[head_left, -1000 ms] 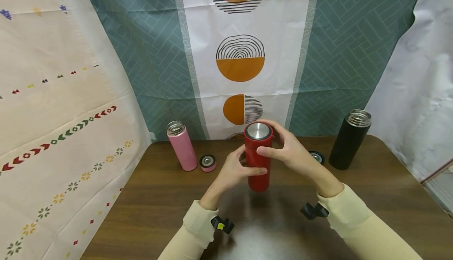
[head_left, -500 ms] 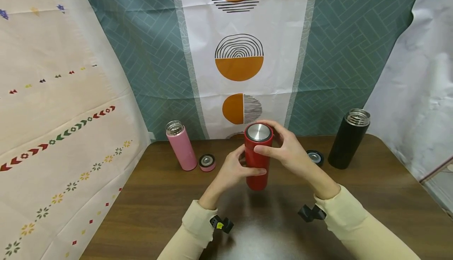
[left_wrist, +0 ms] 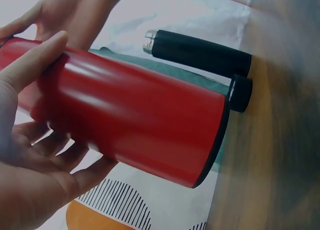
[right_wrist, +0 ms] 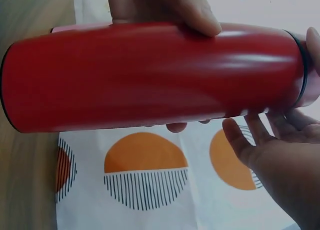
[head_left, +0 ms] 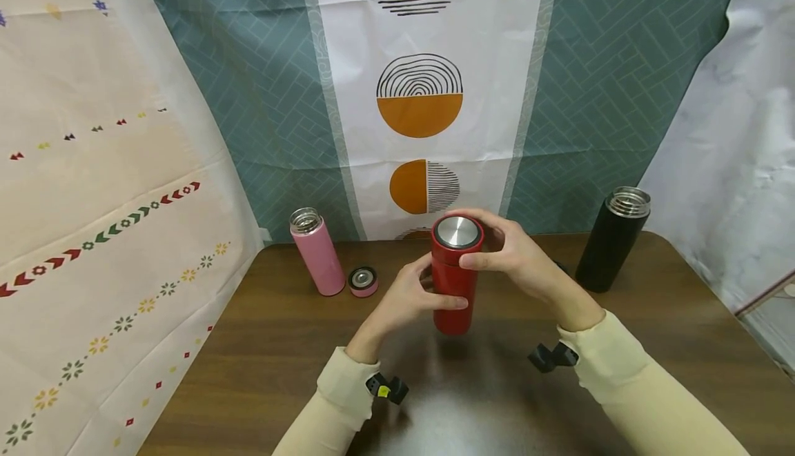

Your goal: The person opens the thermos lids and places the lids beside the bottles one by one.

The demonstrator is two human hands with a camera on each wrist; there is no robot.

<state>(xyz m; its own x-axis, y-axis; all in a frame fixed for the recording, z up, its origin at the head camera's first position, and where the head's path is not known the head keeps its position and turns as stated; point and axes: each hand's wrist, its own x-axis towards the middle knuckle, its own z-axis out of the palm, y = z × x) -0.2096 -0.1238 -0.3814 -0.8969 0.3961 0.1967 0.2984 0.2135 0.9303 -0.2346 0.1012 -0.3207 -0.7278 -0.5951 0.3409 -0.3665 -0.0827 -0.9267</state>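
A red vacuum flask [head_left: 452, 321] is held upright over the table in the head view. My left hand [head_left: 406, 299] grips its body from the left, thumb across the front. My right hand [head_left: 518, 259] holds the red lid [head_left: 458, 233], which has a brushed steel top, between thumb and fingers. The lid sits on the flask, with a dark ring at the joint in the right wrist view. In the left wrist view the red body [left_wrist: 145, 115] slants across, its black-edged base at the right. Parts of my fingers behind the flask are hidden.
An uncapped pink flask [head_left: 319, 259] stands back left, its pink lid [head_left: 363, 281] beside it. Back right stands an uncapped black flask [head_left: 611, 245]; its black lid [left_wrist: 241, 94] is mostly hidden in the head view. A patterned cloth [head_left: 559, 132] hangs behind the wooden table [head_left: 248, 373].
My right hand has shifted slightly right and turned at the lid, now covering most of the black lid behind it. The left hand keeps its grip on the flask, and the head view tilts slightly.
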